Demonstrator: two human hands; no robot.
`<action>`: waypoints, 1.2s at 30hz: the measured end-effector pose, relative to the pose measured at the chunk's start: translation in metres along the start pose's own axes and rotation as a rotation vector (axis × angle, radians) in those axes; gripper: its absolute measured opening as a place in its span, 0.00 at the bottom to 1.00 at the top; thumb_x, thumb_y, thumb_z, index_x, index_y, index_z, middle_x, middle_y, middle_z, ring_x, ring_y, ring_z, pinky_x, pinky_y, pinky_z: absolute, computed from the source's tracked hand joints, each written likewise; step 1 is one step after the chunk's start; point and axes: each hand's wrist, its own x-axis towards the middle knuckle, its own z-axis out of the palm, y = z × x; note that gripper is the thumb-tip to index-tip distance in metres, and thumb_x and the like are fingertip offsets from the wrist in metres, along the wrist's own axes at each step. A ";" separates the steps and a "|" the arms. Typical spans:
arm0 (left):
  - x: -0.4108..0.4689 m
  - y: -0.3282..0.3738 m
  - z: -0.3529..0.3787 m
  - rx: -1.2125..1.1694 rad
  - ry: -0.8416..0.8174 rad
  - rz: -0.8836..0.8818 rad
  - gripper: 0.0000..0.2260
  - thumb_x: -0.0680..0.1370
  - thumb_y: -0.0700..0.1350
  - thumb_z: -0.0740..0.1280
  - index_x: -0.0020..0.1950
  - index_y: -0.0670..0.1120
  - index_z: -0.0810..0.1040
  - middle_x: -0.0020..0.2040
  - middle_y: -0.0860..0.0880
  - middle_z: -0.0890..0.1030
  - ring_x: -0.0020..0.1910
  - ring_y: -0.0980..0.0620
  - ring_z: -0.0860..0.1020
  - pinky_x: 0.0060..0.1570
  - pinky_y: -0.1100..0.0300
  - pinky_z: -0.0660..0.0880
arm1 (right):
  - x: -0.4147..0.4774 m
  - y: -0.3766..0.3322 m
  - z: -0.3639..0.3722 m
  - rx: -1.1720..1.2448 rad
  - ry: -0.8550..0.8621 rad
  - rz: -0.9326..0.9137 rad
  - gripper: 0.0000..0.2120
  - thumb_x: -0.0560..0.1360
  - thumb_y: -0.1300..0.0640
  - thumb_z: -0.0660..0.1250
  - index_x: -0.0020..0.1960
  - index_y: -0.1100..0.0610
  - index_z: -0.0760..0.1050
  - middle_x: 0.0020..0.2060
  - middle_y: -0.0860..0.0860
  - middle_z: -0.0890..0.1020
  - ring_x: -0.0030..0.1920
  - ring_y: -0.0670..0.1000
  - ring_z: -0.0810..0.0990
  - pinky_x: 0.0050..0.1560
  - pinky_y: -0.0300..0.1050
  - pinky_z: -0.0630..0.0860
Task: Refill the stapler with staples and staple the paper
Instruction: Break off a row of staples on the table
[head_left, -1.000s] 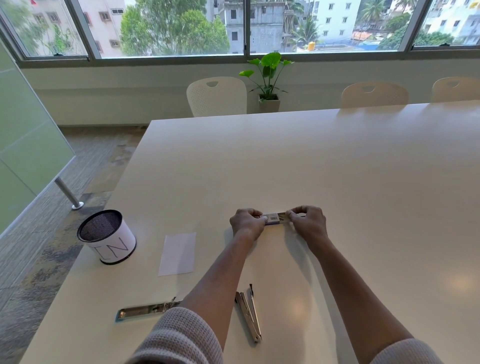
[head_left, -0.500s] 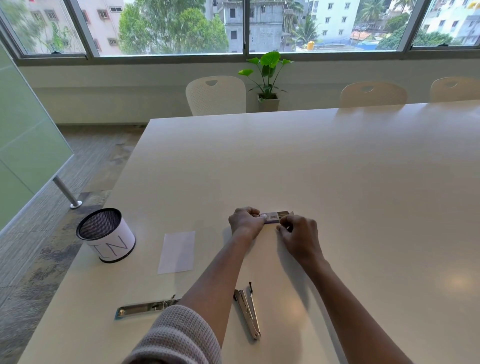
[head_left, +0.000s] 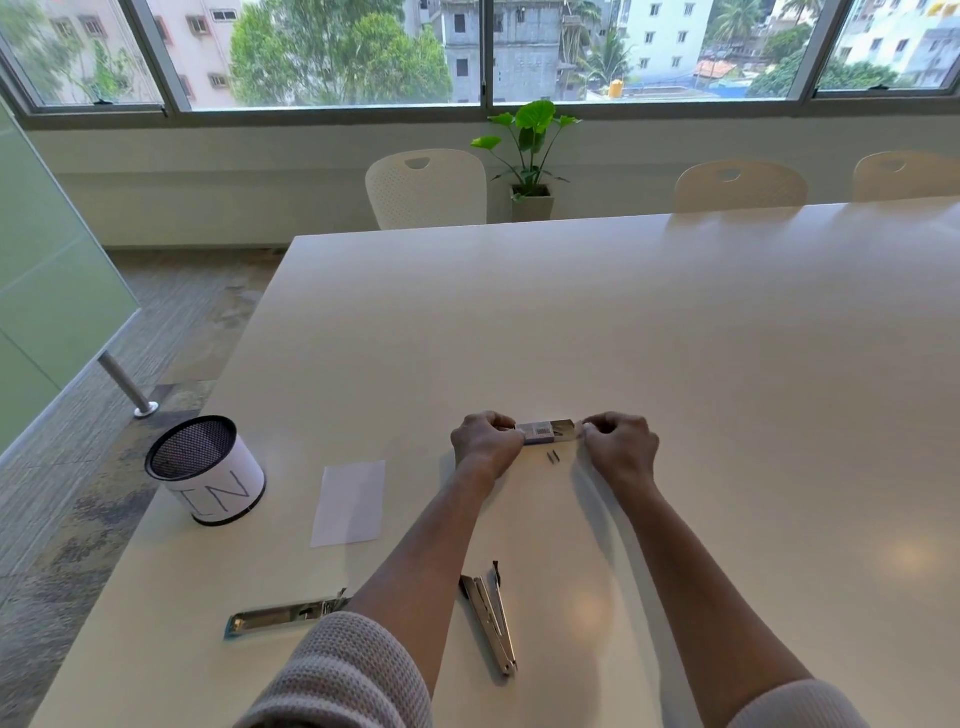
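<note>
Both grips pinched on the staple box (head_left: 546, 433) ends, long axis left-right.

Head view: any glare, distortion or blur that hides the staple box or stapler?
Head view: daylight from the windows puts soft glare patches on the table, none over the staple box or stapler; wide-angle bending bows the window frame and table edges; the hands and box are sharp, and the stapler casts only a faint shadow.

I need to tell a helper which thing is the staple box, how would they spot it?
On the white table, find the two hands. The staple box is the small flat carton pinched between them, the only thing bearing a barcode.
</note>
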 end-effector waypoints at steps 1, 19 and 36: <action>0.000 0.000 0.000 0.005 0.000 0.005 0.10 0.74 0.45 0.73 0.54 0.48 0.86 0.54 0.48 0.86 0.57 0.50 0.81 0.62 0.60 0.77 | 0.002 -0.002 0.001 0.022 -0.017 0.026 0.05 0.75 0.60 0.72 0.46 0.57 0.88 0.45 0.56 0.89 0.51 0.55 0.85 0.56 0.39 0.74; 0.003 -0.005 0.002 -0.026 0.037 0.037 0.10 0.74 0.47 0.77 0.53 0.46 0.86 0.49 0.49 0.87 0.51 0.52 0.84 0.60 0.60 0.79 | 0.008 -0.012 0.010 0.121 -0.045 0.182 0.05 0.70 0.60 0.77 0.46 0.56 0.88 0.45 0.56 0.89 0.52 0.53 0.83 0.54 0.37 0.74; 0.005 -0.008 0.000 0.009 0.013 0.054 0.10 0.74 0.47 0.78 0.52 0.46 0.86 0.50 0.47 0.87 0.52 0.52 0.84 0.59 0.61 0.78 | -0.001 -0.017 0.016 0.106 -0.220 0.180 0.12 0.72 0.64 0.68 0.48 0.53 0.88 0.51 0.53 0.88 0.57 0.53 0.83 0.64 0.48 0.79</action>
